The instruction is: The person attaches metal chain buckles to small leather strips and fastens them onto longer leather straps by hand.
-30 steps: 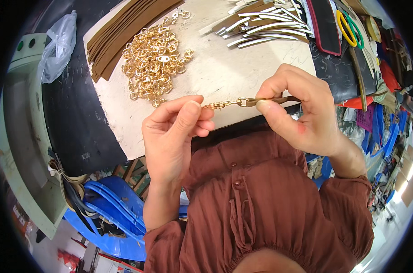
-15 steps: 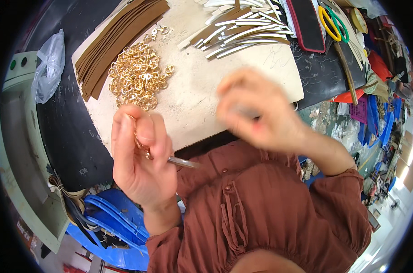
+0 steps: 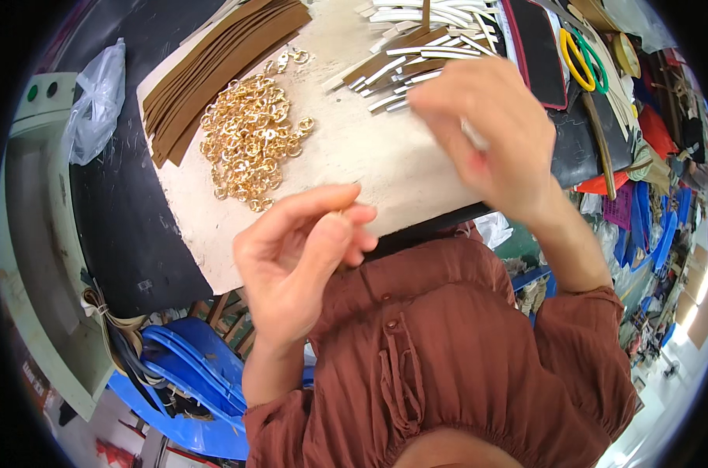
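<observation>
My left hand [image 3: 295,253] is raised at the near edge of the pale work board [image 3: 354,160], fingers curled and thumb pressed against them. What sits in that grip is mostly hidden by the fingers. Further right, my right hand [image 3: 498,129] is blurred by motion and hangs over the near right end of the pile of narrow brown and white strips [image 3: 424,51]. Something pale shows inside its curl, too smeared to name. Left of the strips lies a heap of gold metal clasps [image 3: 249,136], with a few loose ones around it.
A fanned stack of wide brown strips [image 3: 221,66] lies behind the clasps. At the right are a dark red-edged phone-like slab [image 3: 543,54], scissors with yellow and green handles [image 3: 578,58] and a wooden stick [image 3: 597,132]. A clear plastic bag [image 3: 97,101] lies far left.
My left hand has turned and moved right; the metal rod that stuck out of it no longer shows. My right hand has moved up and right to the narrow strips.
</observation>
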A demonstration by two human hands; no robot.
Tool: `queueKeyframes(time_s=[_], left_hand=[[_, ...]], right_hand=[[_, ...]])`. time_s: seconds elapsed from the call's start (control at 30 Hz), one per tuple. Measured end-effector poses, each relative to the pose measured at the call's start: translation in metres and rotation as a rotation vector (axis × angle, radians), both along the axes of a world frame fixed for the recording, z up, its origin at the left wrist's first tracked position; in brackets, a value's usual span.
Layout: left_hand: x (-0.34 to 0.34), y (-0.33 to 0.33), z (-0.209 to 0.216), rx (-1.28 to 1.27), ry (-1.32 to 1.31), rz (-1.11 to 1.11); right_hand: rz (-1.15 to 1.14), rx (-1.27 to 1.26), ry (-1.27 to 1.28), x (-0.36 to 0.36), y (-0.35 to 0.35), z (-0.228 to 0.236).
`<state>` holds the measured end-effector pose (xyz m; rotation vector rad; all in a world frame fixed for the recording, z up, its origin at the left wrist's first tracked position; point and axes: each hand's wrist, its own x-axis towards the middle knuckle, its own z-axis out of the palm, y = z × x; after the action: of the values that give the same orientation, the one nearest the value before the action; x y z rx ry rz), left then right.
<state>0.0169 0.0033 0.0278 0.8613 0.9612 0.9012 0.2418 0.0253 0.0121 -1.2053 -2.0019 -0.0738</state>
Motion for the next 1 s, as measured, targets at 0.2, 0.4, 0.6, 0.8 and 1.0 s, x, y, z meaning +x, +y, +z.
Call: queueKeyframes(time_s=[0.2, 0.4, 0.6, 0.8, 1.0], left_hand=[[0.012, -0.004, 0.000, 0.045, -0.038, 0.055], [0.011, -0.013, 0.002, 0.316, 0.264, 0.095], [0.010, -0.013, 0.008, 0.804, 0.593, 0.069], [0.005, -0.019, 0.008, 0.898, 0.671, 0.030], [-0.001, -0.024, 0.010, 0.293, 0.345, 0.012]], right_hand=[[0.190, 0.046, 0.006, -0.022, -0.027, 0.014], [0.145, -0.131, 0.091, -0.030, -0.034, 0.023], [0.162, -0.252, -0.041, -0.034, -0.042, 0.044], [0.214, -0.382, 0.133, -0.037, -0.044, 0.038], [0.153, -0.636, 0.463, -0.037, -0.050, 0.035]])
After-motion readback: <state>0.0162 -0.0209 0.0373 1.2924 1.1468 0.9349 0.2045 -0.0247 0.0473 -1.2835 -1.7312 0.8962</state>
